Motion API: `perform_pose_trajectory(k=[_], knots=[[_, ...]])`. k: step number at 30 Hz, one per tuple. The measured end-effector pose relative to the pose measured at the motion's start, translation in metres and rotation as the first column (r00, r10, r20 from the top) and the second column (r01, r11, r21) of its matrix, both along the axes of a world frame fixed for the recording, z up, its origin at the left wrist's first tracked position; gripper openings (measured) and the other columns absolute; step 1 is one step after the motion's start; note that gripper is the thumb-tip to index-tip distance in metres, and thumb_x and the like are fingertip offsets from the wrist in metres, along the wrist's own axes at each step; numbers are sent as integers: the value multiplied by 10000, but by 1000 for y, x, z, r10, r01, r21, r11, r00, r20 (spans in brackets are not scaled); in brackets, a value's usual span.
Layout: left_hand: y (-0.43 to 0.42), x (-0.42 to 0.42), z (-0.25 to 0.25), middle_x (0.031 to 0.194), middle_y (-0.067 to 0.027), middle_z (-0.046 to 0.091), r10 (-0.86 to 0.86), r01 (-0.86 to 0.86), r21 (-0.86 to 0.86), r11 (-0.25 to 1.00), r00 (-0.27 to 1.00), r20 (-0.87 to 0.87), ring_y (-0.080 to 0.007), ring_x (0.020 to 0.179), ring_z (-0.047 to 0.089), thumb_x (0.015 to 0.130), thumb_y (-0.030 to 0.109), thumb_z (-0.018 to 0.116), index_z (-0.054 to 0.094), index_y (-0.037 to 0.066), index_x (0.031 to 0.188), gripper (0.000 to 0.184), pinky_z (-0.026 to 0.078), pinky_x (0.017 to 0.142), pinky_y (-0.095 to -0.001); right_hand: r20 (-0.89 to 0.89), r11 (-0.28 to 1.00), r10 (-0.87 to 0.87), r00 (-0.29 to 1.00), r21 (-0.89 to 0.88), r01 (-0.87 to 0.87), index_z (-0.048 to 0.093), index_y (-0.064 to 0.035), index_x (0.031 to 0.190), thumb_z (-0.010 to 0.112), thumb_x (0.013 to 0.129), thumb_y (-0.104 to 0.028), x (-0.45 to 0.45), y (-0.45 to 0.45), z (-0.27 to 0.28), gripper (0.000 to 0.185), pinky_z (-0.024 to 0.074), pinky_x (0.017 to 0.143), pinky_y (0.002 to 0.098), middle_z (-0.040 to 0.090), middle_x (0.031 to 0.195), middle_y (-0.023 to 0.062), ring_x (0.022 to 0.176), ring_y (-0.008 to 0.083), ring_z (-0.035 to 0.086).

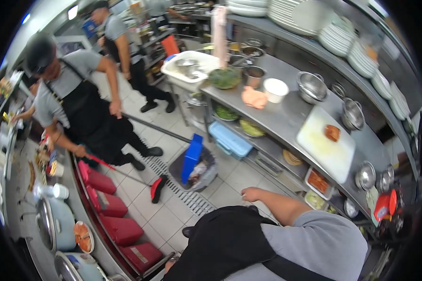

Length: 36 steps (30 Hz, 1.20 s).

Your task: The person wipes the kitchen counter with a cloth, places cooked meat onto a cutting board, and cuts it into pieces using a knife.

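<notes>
My right hand [252,194] is stretched out over the tiled floor, left of the steel table; its fingers look loosely curled with nothing visible in them. Low in the view, my left hand [170,265] shows only in part beside my black apron, closed around something small and metallic that I cannot make out. Ahead stands a grey bin [206,177] lined with a bag, holding waste. A co-worker grips a long-handled blue dustpan [191,159], tipped into the bin, and a red broom [158,189] whose head is near the floor drain.
On the steel table [286,77] lie a white cutting board [314,150] with an orange food piece [332,133] and bowls. A light-blue container [230,139] sits beneath. Red bins [122,228] line the left counter. Another co-worker [119,44] stands farther back.
</notes>
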<state>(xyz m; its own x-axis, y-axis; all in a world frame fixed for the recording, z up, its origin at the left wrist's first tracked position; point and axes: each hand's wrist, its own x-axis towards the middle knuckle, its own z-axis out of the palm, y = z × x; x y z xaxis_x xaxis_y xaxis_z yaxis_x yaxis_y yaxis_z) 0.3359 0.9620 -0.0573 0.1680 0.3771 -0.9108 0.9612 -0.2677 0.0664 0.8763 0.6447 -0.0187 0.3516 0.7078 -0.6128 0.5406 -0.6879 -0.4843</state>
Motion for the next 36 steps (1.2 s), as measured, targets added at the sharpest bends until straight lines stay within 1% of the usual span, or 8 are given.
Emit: perform_pose_trajectory(k=[3,16,18,20,27,29,34,36], knots=[[13,65,-37,1179,-269,673,-365,365,-36,930,931,-3,-424,1142,629,813,283,734,618,-25,1242,540,493,981,-449,-114,826,-551,827,-212,522,660,-80,1179,659,858,-360,27,-162,14,425,558,624,390,713,856,130,614,233,682],[-168,548,159,1495,-306,376,-565,473,352,808,454,689,-443,1381,394,807,295,755,243,56,1549,933,374,1128,-464,-205,368,-930,306,-522,769,700,17,935,608,924,-289,-173,-431,-47,319,566,502,413,704,769,177,620,246,701],[-173,617,180,1482,-305,389,-589,441,447,778,265,763,-464,1370,389,837,277,736,296,24,1517,849,348,1144,-472,-232,381,-924,302,-519,765,703,15,996,606,927,-275,-202,-406,-81,313,585,606,410,719,845,195,715,274,721],[-162,695,187,1468,-311,409,-649,388,604,696,-18,760,-466,1372,384,868,328,707,375,-49,1451,770,337,1146,-488,-91,885,-465,881,-3,466,686,29,1085,612,917,-246,-254,-441,-269,331,583,736,371,720,914,227,837,313,728],[-155,882,214,1449,-285,438,-679,276,630,725,133,723,-418,1360,410,901,288,617,473,-79,1373,615,347,1135,-494,-179,208,-968,176,-182,961,675,-12,1160,668,857,-220,-137,-369,35,368,543,899,409,679,1177,200,1050,317,686],[-167,884,222,1428,-262,453,-979,430,887,165,-36,200,-386,1350,423,909,271,591,491,-72,1360,575,335,1147,-476,-121,413,-911,395,-258,873,682,-41,1153,709,840,-219,-133,-390,40,362,549,905,418,638,1267,157,1054,291,684],[-191,807,161,1379,-223,515,-755,336,800,497,-289,589,-374,1301,478,863,161,622,533,-44,1300,491,349,1138,-474,78,451,-864,498,-321,833,701,-86,1097,717,851,-233,-127,-387,92,286,558,896,400,633,1251,169,937,292,717],[-205,768,149,1306,-232,574,-629,354,765,538,-435,644,-396,1231,530,849,112,632,531,-43,1295,483,379,1108,-487,57,62,-995,82,-293,954,712,-118,1064,709,833,-249,-121,-372,94,266,531,944,404,645,1233,159,1011,305,690]])
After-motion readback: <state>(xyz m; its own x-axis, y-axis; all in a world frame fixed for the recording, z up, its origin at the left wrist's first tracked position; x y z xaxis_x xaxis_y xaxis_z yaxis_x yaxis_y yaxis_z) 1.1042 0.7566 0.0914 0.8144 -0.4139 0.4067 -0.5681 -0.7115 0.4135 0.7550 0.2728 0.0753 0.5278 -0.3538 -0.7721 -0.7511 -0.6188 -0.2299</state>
